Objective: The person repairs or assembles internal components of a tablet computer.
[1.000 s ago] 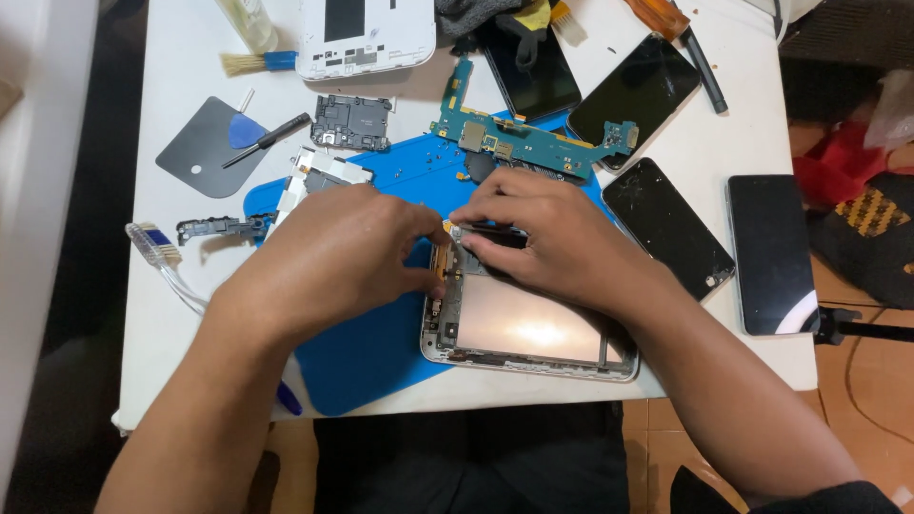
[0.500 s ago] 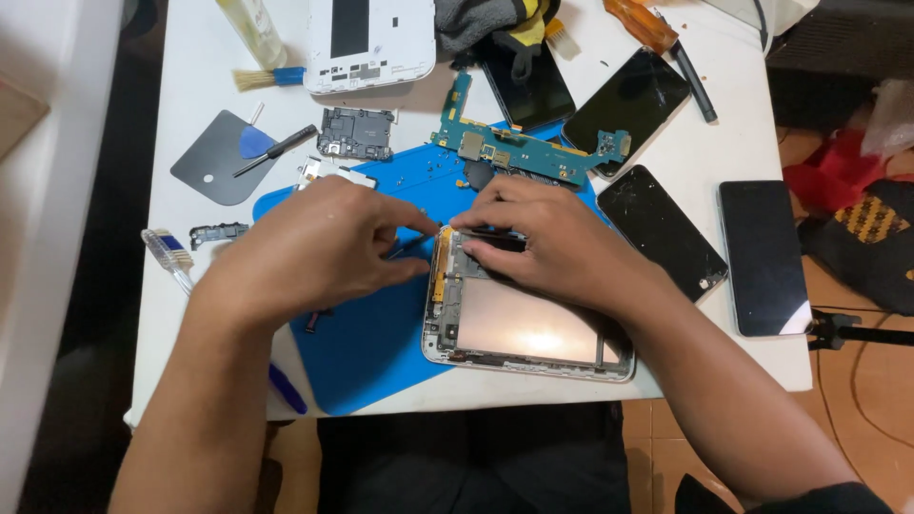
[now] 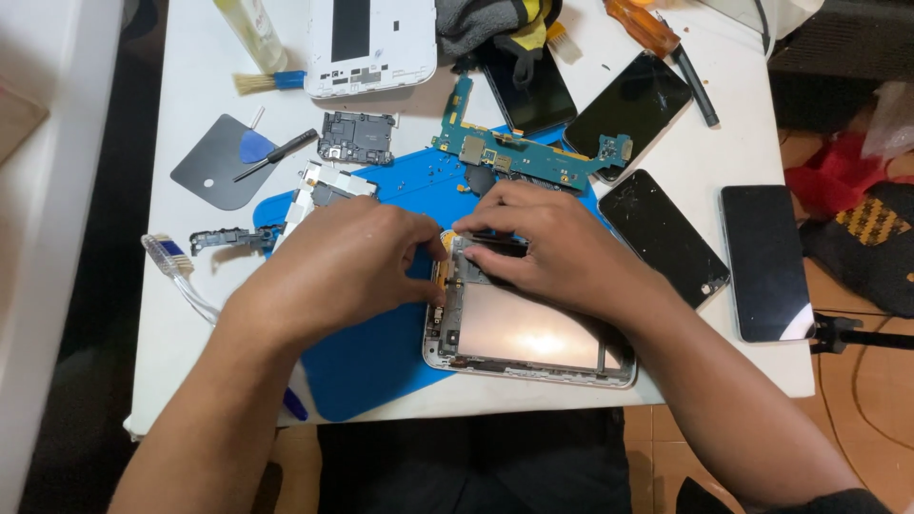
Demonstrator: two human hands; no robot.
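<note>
On white table (image 3: 724, 371), opened tablet frame (image 3: 533, 333) lies lengthwise left-to-right under both hands.

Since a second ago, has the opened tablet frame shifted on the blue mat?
No. The opened tablet frame sits at the same spot against the blue mat edge and green circuit board; only the camera view shifted.

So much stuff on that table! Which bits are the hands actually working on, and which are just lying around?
In hand:
- opened tablet frame, on the blue mat
- left hand at its upper left edge
- right hand on its top part

Lying about:
- green circuit board
- white back cover
- dark phones
- toothbrush
- small brush
- orange-handled screwdriver
</note>
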